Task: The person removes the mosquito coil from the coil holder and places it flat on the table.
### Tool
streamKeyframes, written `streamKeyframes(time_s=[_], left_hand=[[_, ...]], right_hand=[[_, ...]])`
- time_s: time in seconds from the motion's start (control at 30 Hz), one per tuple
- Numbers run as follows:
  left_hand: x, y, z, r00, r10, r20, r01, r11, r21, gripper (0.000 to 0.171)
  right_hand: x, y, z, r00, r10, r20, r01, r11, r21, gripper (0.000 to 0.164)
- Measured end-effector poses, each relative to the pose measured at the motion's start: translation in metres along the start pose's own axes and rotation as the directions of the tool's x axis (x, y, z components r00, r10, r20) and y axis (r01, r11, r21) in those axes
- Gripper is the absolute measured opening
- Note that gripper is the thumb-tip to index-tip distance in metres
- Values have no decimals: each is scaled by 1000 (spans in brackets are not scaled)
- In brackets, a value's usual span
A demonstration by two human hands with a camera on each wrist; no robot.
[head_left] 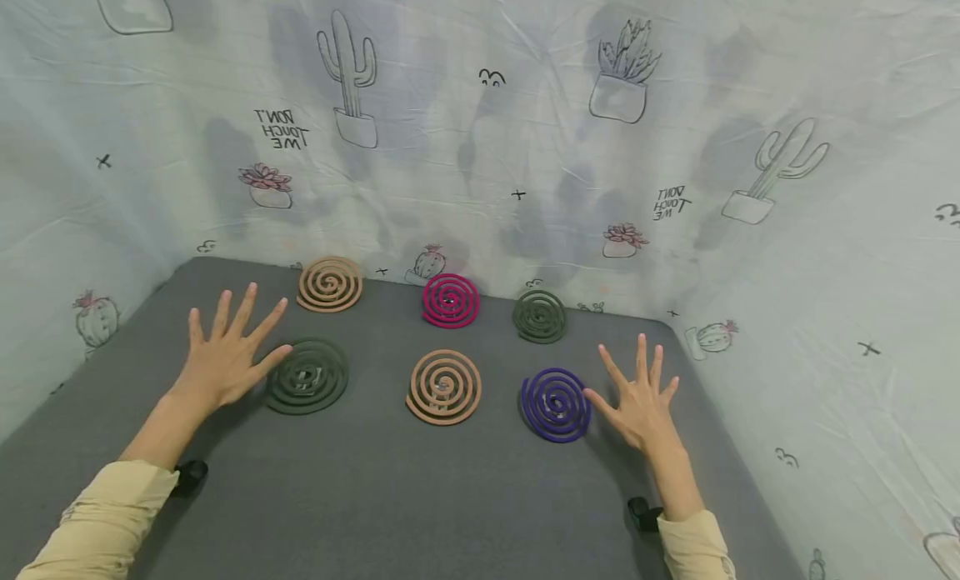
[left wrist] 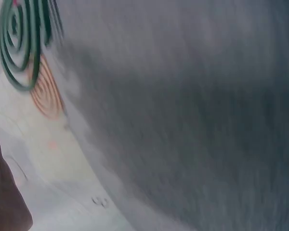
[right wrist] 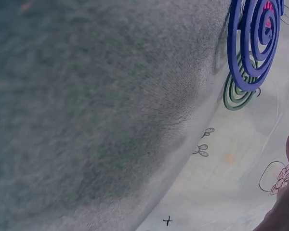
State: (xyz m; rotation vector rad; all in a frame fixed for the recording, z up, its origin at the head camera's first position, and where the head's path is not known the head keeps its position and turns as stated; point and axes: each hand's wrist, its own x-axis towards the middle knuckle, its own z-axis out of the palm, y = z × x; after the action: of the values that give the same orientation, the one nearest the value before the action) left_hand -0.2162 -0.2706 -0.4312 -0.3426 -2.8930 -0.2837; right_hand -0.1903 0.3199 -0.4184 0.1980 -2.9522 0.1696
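Note:
My left hand (head_left: 225,359) is spread flat above the table's left side, fingers straight and holding nothing. Its thumb overlaps the edge of a dark green mosquito coil (head_left: 322,378) in the head view. On the right, my right hand (head_left: 639,403) is also spread with straight fingers, its thumb tip right at the rim of a purple mosquito coil (head_left: 556,404). Between these two coils lies a tan mosquito coil (head_left: 444,387). The left wrist view catches a green coil (left wrist: 34,33) at its corner; the purple coil (right wrist: 234,48) shows in the right wrist view.
Along the back edge of the dark grey table (head_left: 360,505) sit another tan coil (head_left: 330,284), a magenta coil (head_left: 450,300) and a smaller dark green coil (head_left: 539,317). A pale cloth (head_left: 450,147) printed with cacti hangs behind and at both sides.

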Motion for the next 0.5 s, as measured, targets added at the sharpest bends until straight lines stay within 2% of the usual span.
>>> streamKeyframes(time_s=[0.23,0.5], left_hand=[[3,44,2,996,83,-29,-84,995,-50,72],[2,105,5,973,221,-60,-226,968,-104,73]], right_hand=[[-9,3,0,1000,-30,-4,30,1000,-1,75],[-21,4,-5,997,-80,2,79,996,37,75]])
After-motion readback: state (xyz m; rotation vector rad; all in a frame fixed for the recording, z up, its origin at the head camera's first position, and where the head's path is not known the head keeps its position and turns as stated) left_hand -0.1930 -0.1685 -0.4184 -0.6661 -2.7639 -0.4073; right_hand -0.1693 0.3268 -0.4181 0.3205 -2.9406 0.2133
